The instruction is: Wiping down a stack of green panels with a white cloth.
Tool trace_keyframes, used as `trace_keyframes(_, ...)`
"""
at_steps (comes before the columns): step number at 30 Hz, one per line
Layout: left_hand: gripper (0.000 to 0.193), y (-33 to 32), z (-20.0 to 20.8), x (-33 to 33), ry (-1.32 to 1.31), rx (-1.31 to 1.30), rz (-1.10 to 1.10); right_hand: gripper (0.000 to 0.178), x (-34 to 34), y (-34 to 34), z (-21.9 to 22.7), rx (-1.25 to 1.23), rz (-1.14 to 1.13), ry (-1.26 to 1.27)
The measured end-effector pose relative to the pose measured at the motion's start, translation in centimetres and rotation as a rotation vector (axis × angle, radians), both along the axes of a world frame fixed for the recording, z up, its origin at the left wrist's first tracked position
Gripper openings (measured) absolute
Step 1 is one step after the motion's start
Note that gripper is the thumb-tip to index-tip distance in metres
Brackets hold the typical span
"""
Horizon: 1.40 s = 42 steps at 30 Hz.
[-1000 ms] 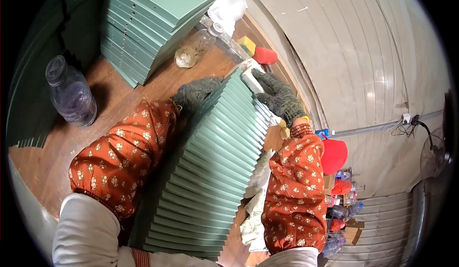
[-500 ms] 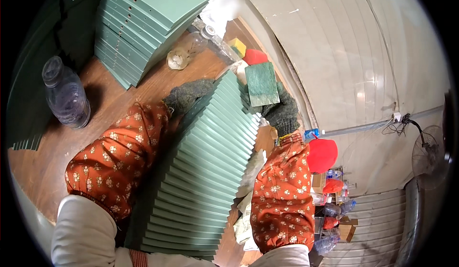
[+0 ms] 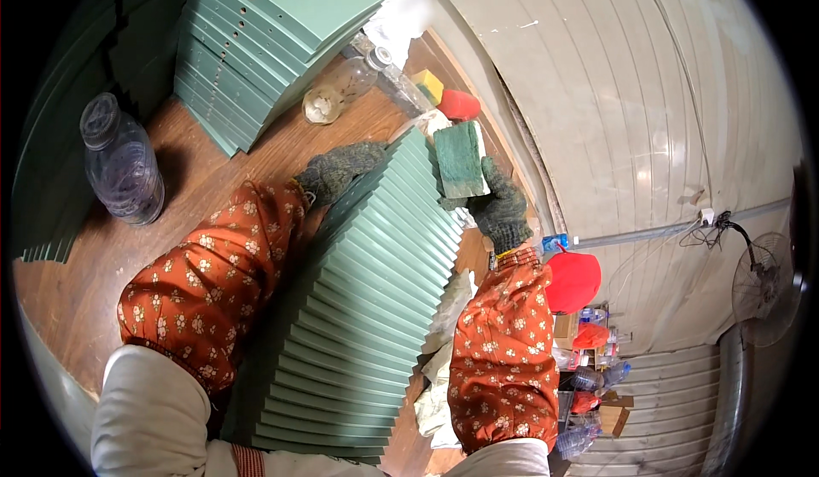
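A long row of thin green panels (image 3: pixel 367 306) leans on the brown table, from my body to the far middle. My left hand (image 3: pixel 341 171), in a dark grey knitted glove, rests against the far left side of the row with its fingers stretched along it. At the row's far right end, my right hand (image 3: pixel 502 208), gloved alike, grips a green scouring pad (image 3: pixel 459 163) with a whitish edge. The thumb shows beside the pad; the other fingers are mostly hidden behind it. Orange flowered sleeves cover both forearms.
A stack of green panels (image 3: pixel 281 16) stands far left. A clear jar (image 3: pixel 124 174) is at left, a clear bottle (image 3: pixel 354 78) behind the left hand. Beyond the pad lie a yellow sponge (image 3: pixel 428 86) and a red object (image 3: pixel 459 105). White cloth (image 3: pixel 437 392) lies by the right sleeve.
My right hand has shifted slightly and tilted the scouring pad, so its whitish edge and my thumb now show. My left hand stays against the row of panels.
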<state>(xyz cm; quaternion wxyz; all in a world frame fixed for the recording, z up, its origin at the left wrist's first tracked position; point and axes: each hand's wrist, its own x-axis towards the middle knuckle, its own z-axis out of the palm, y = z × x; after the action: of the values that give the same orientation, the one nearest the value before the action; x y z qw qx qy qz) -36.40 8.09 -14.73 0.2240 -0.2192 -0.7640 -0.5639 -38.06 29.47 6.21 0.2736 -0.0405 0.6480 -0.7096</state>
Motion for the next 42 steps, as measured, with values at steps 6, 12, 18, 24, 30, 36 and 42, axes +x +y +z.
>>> trace_keyframes(6, 0.031, 0.1, 0.7, -2.1, 0.008, -0.129, -0.130, 0.043, 0.4, -1.4, -1.1, 0.380, -0.040, 0.336)
trace_keyframes(12, 0.033, -0.2, 3.9, 1.0, -0.037, -0.109, -0.105, 0.037, 0.6, -2.4, -1.9, 0.701, -0.076, 0.586)
trace_keyframes(18, 0.030, 1.5, 2.9, -0.3, -0.239, -0.217, 0.074, 0.055, 4.9, -9.3, 0.3, 1.475, 0.309, 1.515)
trace_keyframes(24, 0.024, 5.4, 2.5, -2.3, -0.535, -0.168, 0.196, 0.054, 3.8, -11.0, -1.0, 1.735, 0.018, 1.083)
trace_keyframes(30, 0.030, 0.8, 1.3, 0.2, -0.326, -0.099, 0.067, 0.054, 6.9, -14.0, -1.5, 1.777, 0.046, 0.886)
trace_keyframes(36, 0.033, -1.8, -13.1, -4.6, -0.297, 0.377, 0.030, 0.050, 4.9, -18.4, -2.5, 1.669, 0.013, 0.964)
trace_keyframes(42, 0.025, 3.2, 4.6, -1.1, -0.533, -0.314, 0.268, 0.048, -1.8, -7.6, 0.3, 0.909, -0.220, 0.674)
